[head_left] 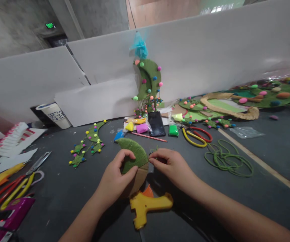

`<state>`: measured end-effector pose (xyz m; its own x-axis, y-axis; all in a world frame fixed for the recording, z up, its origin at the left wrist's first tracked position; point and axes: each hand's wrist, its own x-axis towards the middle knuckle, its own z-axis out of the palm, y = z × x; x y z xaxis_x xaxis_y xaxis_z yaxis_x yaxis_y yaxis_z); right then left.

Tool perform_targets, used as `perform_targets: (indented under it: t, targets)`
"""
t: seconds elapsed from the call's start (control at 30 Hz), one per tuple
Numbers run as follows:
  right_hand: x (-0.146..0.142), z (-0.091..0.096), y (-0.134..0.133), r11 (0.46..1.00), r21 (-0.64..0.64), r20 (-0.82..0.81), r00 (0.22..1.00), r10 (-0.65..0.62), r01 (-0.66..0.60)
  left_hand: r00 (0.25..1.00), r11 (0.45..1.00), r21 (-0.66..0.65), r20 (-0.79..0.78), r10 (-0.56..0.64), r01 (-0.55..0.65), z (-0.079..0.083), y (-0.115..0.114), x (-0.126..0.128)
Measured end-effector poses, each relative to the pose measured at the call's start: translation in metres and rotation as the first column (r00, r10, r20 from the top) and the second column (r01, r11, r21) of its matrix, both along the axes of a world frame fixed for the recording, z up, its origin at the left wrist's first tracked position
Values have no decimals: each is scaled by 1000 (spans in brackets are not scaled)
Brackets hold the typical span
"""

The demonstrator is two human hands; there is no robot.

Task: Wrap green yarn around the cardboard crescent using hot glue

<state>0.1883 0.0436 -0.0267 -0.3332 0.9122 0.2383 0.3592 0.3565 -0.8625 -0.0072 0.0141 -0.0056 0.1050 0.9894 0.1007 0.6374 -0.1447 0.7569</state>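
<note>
My left hand (117, 173) grips a cardboard crescent (132, 148) between thumb and fingers. Green yarn covers its upper part, while bare brown cardboard shows lower down. At the crescent's right edge, my right hand (171, 164) pinches a strand of green yarn (143, 165) that runs across the piece. Just below both hands lies a yellow glue gun (145, 205) with an orange trigger. A loose coil of green yarn (228, 159) rests on the table to the right of my right hand.
Red-and-yellow scissors (196, 137), a phone (156, 123) and coloured clay packets (142, 128) lie ahead. A small moon-and-stars ornament (94, 132) is at left. A finished crescent (155, 75) stands against the white partition (197, 53). More scissors (8, 191) and a paper cup (54, 115) sit left.
</note>
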Motion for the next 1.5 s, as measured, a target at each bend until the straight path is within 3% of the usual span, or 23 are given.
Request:
perform_targets:
  t: [0.27,0.6,0.93,1.1,1.23,1.33,1.4,1.5]
  targets:
    - [-2,3,1,985,-173,-80,997,4,-18,999,999,-33,51,-8,9,3,-2,0]
    - [-2,6,1,898,-421,-306,952,-10,-126,986,997,-66,162,-36,47,5,-3,-2]
    - [-2,6,0,883,-441,-364,931,-13,-160,972,995,-88,231,-34,56,4,-3,-2]
    - [-3,11,-3,916,-381,-350,936,-19,-124,956,998,-21,290,-43,51,-2,0,-4]
    - [-3,18,-9,956,-283,-270,963,-5,-75,971,996,72,227,-68,53,2,0,-5]
    - [-2,24,-15,996,-73,-166,986,30,-42,995,983,182,101,-22,3,10,-3,-5]
    - [-1,27,-18,996,87,-99,994,45,-36,999,973,230,49,12,-23,15,-7,-4]
    - [-1,29,-23,965,254,-20,998,64,-57,990,982,190,138,-16,-11,18,-12,0]
